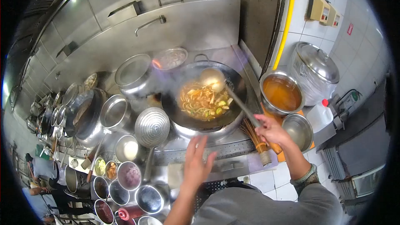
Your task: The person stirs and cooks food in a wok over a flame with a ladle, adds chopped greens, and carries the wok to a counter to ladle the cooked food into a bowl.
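Note:
A dark wok (175, 114) sits on the stove with noodles and vegetables (204, 100) in it, and steam rises around it. My right hand (271, 131) is closed round the handle of a ladle (212, 79), whose round bowl hangs over the far side of the noodles. Fingers apart and holding nothing, my left hand (199, 158) is just in front of the wok's near edge. To its left lies a perforated strainer (152, 127) with its handle toward me. A bamboo brush (260, 148) rests beside my right hand.
A bowl of orange liquid (282, 93) and a metal bowl (298, 131) stand at the right, near a lidded pot (316, 62) and a white jug (320, 116). Ingredient containers (129, 176) and a red bottle (130, 213) are at lower left. Other people (41, 168) are far left.

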Demonstrator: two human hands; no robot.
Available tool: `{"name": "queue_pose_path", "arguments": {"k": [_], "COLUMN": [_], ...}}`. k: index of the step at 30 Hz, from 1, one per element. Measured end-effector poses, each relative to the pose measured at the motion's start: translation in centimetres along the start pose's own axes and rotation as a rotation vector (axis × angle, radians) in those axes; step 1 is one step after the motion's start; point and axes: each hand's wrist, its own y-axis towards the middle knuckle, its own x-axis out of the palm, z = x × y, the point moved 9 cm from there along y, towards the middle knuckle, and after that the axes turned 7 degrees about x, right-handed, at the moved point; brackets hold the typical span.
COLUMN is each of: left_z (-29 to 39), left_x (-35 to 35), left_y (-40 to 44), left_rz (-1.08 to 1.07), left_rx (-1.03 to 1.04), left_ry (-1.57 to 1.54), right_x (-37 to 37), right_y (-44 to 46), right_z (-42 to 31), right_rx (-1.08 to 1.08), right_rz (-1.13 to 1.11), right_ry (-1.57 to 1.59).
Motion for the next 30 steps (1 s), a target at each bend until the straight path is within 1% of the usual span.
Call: {"name": "queue_pose_path", "arguments": {"k": [1, 2, 3, 4, 5, 7, 8, 10, 11, 12, 13, 15, 16, 17, 19, 20, 21, 23, 24, 25, 26, 27, 28, 29, 30], "left_z": [0.2, 0.2, 0.3, 0.6, 1.0, 1.5, 1.3, 0.7, -0.3, -1.4, -1.9, -3.5, -3.8, -3.8, -4.2, -3.9, -3.9, -3.5, -3.6, -3.5, -3.3, -3.6, -4.3, -4.8, -4.5], "left_x": [-0.8, -1.3, -1.6, -1.7, -1.4, -1.4, -1.4, -2.2, -3.0, -3.8, -4.4, -6.3, -6.8, -6.8, -6.7, -6.6, -6.4, -5.7, -5.7, -5.9, -6.1, -6.3, -6.6, -6.8, -7.1], "left_y": [-1.0, -1.9, -2.5, -2.8, -3.1, -3.8, -4.3, -5.6, -6.9, -8.4, -9.5, -11.9, -12.5, -12.6, -12.8, -12.2, -11.6, -10.3, -10.0, -9.7, -9.7, -10.1, -10.9, -11.3, -11.2], "left_rz": [-0.006, -0.024, -0.037, -0.035, -0.067, -0.103, -0.127, -0.154, -0.127, -0.101, -0.097, -0.035, -0.027, -0.029, -0.004, -0.008, -0.013, -0.048, -0.044, -0.048, -0.056, -0.059, -0.034, -0.013, -0.009], "left_rx": [-0.006, -0.023, -0.035, -0.027, -0.005, 0.008, -0.023, -0.059, -0.163, -0.27, -0.28, -0.41, -0.452, -0.452, -0.478, -0.45, -0.449, -0.395, -0.397, -0.358, -0.319, -0.324, -0.359, -0.392, -0.365], "left_ry": [-0.002, -0.033, -0.063, -0.062, -0.065, -0.066, -0.095, -0.123, -0.13, -0.138, -0.142, -0.064, -0.062, -0.073, -0.12, -0.084, -0.091, -0.127, -0.129, -0.134, -0.138, -0.137, -0.144, -0.151, -0.12], "right_x": [0.0, -1.0, -1.4, -0.8, 0.1, 2.9, 3.9, 3.6, 3.4, 2.4, 1.9, -0.8, -1.0, -0.8, 1.1, 2.6, 2.5, 3.8, 3.7, 3.3, 2.0, 1.0, 0.7, 0.5, 0.2], "right_y": [1.0, 2.4, 2.5, 3.1, 4.0, 6.2, 6.1, 3.4, 2.1, 1.2, 0.9, -0.7, -1.2, -1.9, -2.7, -3.1, -3.4, -3.7, -4.4, -4.8, -5.4, -6.0, -6.6, -6.5, -6.1], "right_z": [0.4, -0.2, -2.5, -2.8, -3.2, -2.3, -2.0, -2.4, -2.4, -2.1, -1.4, -2.6, -2.8, -3.0, -1.0, -0.7, -0.5, 0.2, -0.1, -0.2, -0.6, -1.4, -2.3, -1.4, -0.5], "right_rx": [0.008, -0.099, -0.212, -0.093, -0.101, -0.057, -0.01, -0.002, 0.004, -0.009, -0.003, -0.213, -0.217, -0.213, 0.067, 0.092, 0.097, 0.138, 0.136, 0.14, 0.1, 0.058, 0.059, 0.062, 0.007], "right_rz": [-0.001, 0.138, 0.278, 0.245, 0.247, 0.041, -0.042, -0.07, -0.097, -0.063, -0.069, 0.282, 0.332, 0.338, 0.183, 0.128, 0.134, -0.054, -0.037, -0.042, 0.036, 0.115, 0.153, 0.156, 0.168], "right_ry": [0.001, -0.224, -0.452, -0.304, -0.3, -0.159, -0.09, -0.079, -0.074, -0.101, -0.109, -0.57, -0.662, -0.67, -0.36, -0.282, -0.283, 0.017, 0.048, 0.045, -0.076, -0.197, -0.232, -0.228, -0.334]}}
